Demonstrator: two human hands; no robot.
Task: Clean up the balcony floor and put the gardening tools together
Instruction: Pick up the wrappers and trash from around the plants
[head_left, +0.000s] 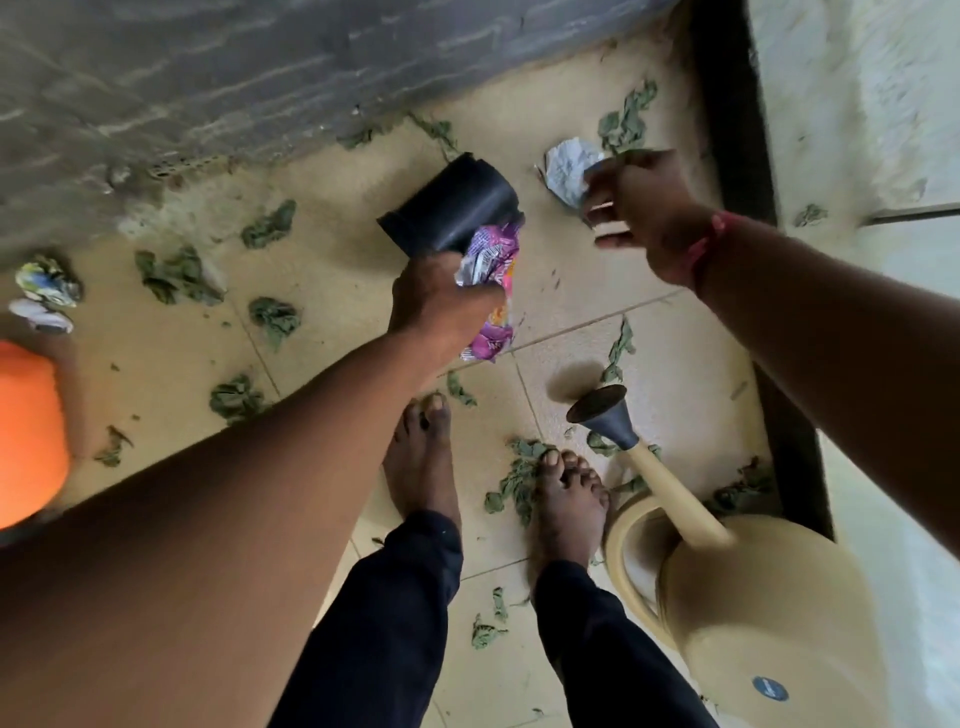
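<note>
Silvery-white, the crumpled wrapper (567, 170) lies on the floor tiles (332, 322) right at the fingertips of the right hand (641, 205) — touching, though blur hides whether they pinch it. The left hand (441, 306), farther off, grips a black cylinder (452, 205) and a purple wrapper (493, 291). Dry leaves (626, 119) lie just past the right hand — a cream watering can (753, 597) stands beneath that arm.

A rough grey wall (208, 78) runs along the far side — an orange round thing (26, 431) at the left edge, a black frame (727, 104) on the right.
</note>
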